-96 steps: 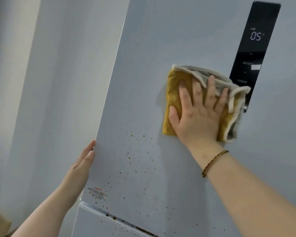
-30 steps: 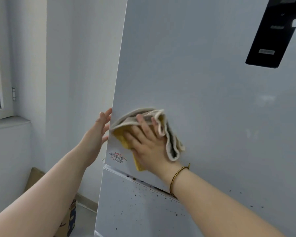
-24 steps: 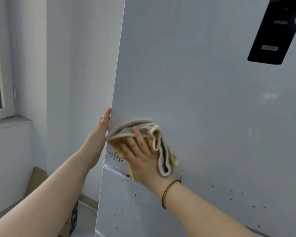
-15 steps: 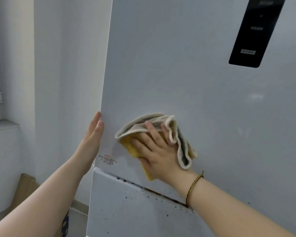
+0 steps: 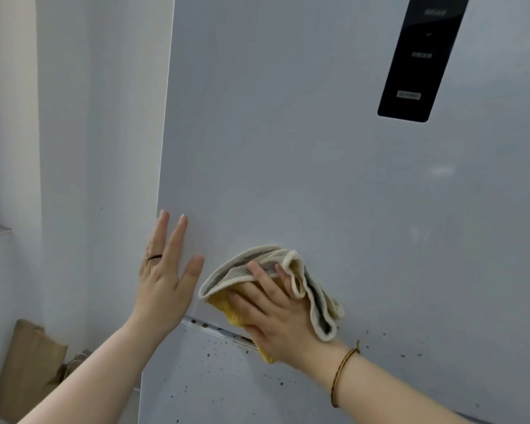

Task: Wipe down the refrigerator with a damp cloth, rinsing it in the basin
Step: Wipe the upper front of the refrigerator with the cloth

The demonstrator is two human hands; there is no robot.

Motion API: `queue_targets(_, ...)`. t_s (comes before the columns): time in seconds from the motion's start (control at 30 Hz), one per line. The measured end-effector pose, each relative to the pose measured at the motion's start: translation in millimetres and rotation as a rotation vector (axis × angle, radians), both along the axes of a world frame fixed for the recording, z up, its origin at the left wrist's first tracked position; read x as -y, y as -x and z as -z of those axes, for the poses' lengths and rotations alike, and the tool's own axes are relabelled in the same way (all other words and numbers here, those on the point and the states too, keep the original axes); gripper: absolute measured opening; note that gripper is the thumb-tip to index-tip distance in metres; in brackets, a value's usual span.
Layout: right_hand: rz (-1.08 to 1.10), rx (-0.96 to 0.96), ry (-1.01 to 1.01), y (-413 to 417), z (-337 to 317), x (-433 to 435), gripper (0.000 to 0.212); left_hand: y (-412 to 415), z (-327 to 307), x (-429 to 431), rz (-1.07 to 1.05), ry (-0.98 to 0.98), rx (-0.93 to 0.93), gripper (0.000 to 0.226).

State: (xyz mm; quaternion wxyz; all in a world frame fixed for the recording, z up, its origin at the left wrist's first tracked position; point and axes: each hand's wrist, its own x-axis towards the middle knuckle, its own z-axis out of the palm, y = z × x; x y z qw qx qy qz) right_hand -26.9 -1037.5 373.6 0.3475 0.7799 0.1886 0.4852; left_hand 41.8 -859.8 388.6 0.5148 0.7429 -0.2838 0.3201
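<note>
While under right hand, cloth diagonal

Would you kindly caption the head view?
Right hand presses a cloth on the spattered refrigerator door; left hand rests alongside.

1 thin black ring on left hand, 1 golden-brown cord bracelet on right wrist

Refrigerator door: pale grey-white, with brown speckles near the lower edge. Cloth: yellow face, grey-beige reverse, cream edging. Control panel is glossy black. Ring: black. Bracelet: golden-brown.
</note>
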Motion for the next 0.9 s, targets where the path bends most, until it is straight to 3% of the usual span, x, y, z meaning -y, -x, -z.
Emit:
queue_targets(0.07,-0.047,0.076,-0.074,10.1,-26.6,8.6,0.041,3.7,3.9,5.4,0.006,-0.078,0.1,0.062)
queue_targets(0.17,0.096,0.262,-0.189,30.9,-62.2,25.4,0.043,8.8,8.4,15.6,-0.004,-0.176,0.189,0.06)
queue_targets(0.27,0.199,0.318,-0.289,42.2,-49.9,32.1,0.046,10.9,14.9,26.6,0.0,-0.209,0.18,0.059)
queue_targets(0.43,0.167,0.082,-0.106,43.8,19.5,34.2,0.039,2.6,23.3,32.3,-0.068,-0.26,0.175,0.059)
queue_targets(0.57,0.048,0.043,0.013,54.7,-0.5,47.9,0.041,6.8,23.6,36.8,-0.06,-0.219,0.122,0.066)
queue_targets(0.73,0.184,0.366,-0.245,77.3,-62.1,71.6,0.044,7.4,24.2,39.5,-0.062,-0.188,0.108,0.067)
queue_targets(0.83,0.256,0.456,-0.398,77.2,-34.8,68.3,0.042,11.5,24.9,43.5,-0.06,-0.183,0.08,0.071)
queue_targets(0.9,0.272,0.375,-0.352,75.2,1.0,64.1,0.039,15.0,22.7,45.3,-0.071,-0.193,0.074,0.074)
